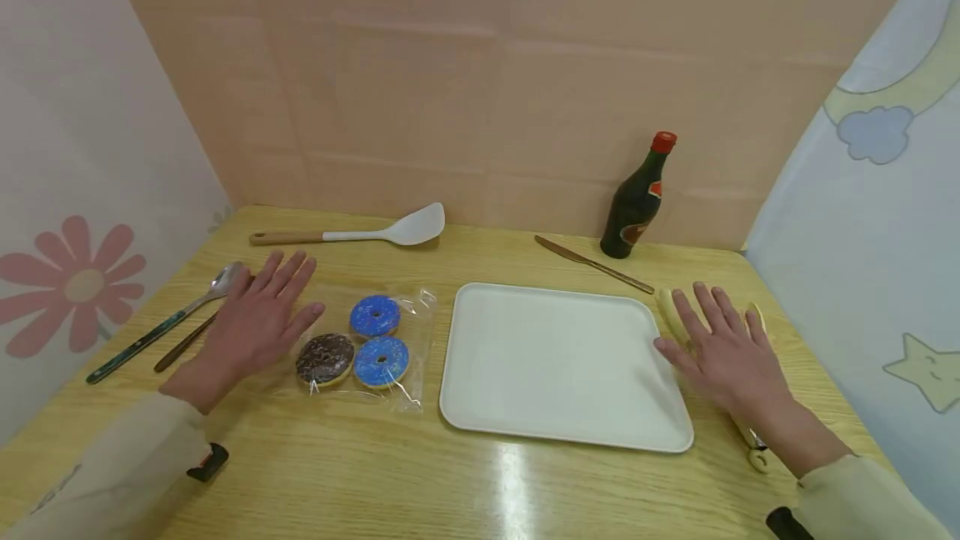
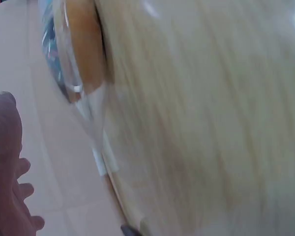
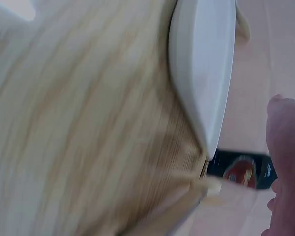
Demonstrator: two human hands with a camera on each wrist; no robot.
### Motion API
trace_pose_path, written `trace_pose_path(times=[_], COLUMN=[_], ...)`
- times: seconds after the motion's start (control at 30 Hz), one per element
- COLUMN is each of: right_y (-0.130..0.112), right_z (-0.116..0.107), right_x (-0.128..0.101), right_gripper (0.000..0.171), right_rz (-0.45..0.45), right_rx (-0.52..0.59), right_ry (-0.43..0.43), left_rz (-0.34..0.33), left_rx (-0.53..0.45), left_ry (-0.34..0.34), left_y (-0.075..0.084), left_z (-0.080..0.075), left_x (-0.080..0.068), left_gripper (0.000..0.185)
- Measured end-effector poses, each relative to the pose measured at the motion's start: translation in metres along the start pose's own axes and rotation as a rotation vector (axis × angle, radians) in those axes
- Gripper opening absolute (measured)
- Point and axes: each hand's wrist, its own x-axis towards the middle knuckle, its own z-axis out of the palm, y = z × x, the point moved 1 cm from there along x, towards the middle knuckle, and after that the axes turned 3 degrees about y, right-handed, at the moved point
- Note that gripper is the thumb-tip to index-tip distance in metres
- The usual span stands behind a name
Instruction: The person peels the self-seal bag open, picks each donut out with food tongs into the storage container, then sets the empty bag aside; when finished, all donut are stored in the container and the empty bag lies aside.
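My left hand [image 1: 255,323] is held palm down with its fingers straight and holds nothing. Just right of it, a clear plastic bag [image 1: 422,357] has a chocolate doughnut [image 1: 325,358] and two blue doughnuts [image 1: 382,362] in it. The left hand partly covers a thin brown-handled utensil [image 1: 180,347]; a green-handled spoon [image 1: 168,325] lies beyond. Fingers spread, my right hand [image 1: 723,357] also holds nothing. It overlaps a cream utensil with metal parts [image 1: 757,461], mostly hidden, and reaches over the right edge of a white tray [image 1: 555,365].
At the back left lies a white spatula [image 1: 416,225] with a wooden handle. A copper-coloured knife [image 1: 592,262] lies behind the tray, and a dark bottle with a red cap [image 1: 636,207] stands at the back right. Cloth walls enclose the wooden table [image 1: 375,473].
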Motion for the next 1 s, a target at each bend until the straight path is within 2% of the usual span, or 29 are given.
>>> trace_pose_path(times=[0.1, 0.17, 0.27, 0.37, 0.47, 0.67, 0.83, 1.0], right_y=[-0.027, -0.05, -0.087, -0.129, -0.169, -0.23, -0.261, -0.276], right_z=[0.005, 0.008, 0.014, 0.016, 0.018, 0.024, 0.029, 0.036], right_x=[0.008, 0.013, 0.019, 0.023, 0.025, 0.029, 0.038, 0.045], right_gripper=[0.069, 0.063, 0.049, 0.036, 0.028, 0.021, 0.022, 0.022], right_rz=[-0.068, -0.119, -0.198, -0.267, -0.344, -0.492, -0.561, -0.586], right_rx=[0.055, 0.107, 0.194, 0.294, 0.374, 0.474, 0.452, 0.438], right_ry=[0.081, 0.151, 0.244, 0.265, 0.223, 0.108, 0.045, 0.028], left_rz=[0.025, 0.063, 0.134, 0.157, 0.136, 0.096, 0.13, 0.136], left_rx=[-0.134, -0.238, -0.338, -0.4, -0.455, -0.533, -0.531, -0.556], left_ry=[0.008, 0.036, 0.124, 0.211, 0.259, 0.271, 0.268, 0.243], left_y=[0.008, 0.016, 0.027, 0.032, 0.032, 0.032, 0.035, 0.035], left_z=[0.004, 0.008, 0.014, 0.019, 0.023, 0.03, 0.034, 0.038], left_x=[-0.002, -0.002, -0.001, -0.001, -0.002, -0.003, 0.0, 0.001], left_gripper=[0.059, 0.049, 0.03, 0.018, 0.015, 0.012, 0.011, 0.01])
